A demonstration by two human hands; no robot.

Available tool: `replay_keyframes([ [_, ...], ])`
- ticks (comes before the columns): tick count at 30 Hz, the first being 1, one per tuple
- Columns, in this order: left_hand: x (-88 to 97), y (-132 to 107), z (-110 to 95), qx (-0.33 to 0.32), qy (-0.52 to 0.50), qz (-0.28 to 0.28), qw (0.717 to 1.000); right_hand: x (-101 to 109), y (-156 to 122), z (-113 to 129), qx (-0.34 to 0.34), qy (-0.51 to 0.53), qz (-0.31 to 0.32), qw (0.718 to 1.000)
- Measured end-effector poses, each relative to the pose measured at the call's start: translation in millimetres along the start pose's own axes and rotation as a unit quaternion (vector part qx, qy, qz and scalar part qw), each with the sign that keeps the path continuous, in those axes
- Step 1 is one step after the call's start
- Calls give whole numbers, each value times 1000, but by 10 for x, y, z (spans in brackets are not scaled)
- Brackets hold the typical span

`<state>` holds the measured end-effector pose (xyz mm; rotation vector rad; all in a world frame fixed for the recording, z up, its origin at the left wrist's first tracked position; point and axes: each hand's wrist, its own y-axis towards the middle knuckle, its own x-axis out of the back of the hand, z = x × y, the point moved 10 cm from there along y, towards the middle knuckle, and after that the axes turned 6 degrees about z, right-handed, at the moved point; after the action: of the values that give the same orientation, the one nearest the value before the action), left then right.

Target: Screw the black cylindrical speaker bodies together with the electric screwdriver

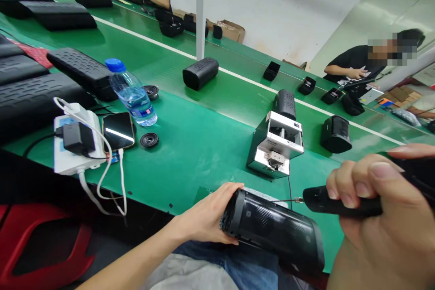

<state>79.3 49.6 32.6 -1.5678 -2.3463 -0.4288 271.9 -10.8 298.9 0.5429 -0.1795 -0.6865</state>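
Note:
My left hand (217,215) is closed round the left end of a black cylindrical speaker (278,229). The speaker lies on its side at the table's near edge, with perforated patches on its glossy face. My right hand (380,190) grips a black electric screwdriver (319,199), its thin bit pointing left along the speaker's upper edge. Whether the bit's tip touches the speaker I cannot tell. Beyond the speaker stands a silver and black screw feeder (277,145).
On the left are a power strip (66,158) with cables, a phone (118,130), a water bottle (134,95), round speaker drivers (149,139) and several black housings (81,70). More speakers (200,73) stand along the green table (190,145). Two people work across it. A red stool (44,217) stands at lower left.

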Motion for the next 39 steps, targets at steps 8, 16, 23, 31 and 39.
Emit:
replay_keyframes([
  [8, -31, 38, 39, -29, -8, -12, 999, -252, -289, -285, 27, 34, 46, 998],
  [16, -60, 93, 92, -55, -4, -26, 998, -336, -277, -248, 37, 54, 86, 994],
  [23, -22, 75, 42, -64, -12, -27, 998, -304, -264, -333, 48, 67, 109, 991],
  [31, -40, 19, 59, -40, 13, -12, 999, 45, 91, -105, 43, 53, 34, 997],
  [39, -31, 14, 91, -15, 9, -10, 1000, 82, 532, -154, 166, 4, -70, 984],
])
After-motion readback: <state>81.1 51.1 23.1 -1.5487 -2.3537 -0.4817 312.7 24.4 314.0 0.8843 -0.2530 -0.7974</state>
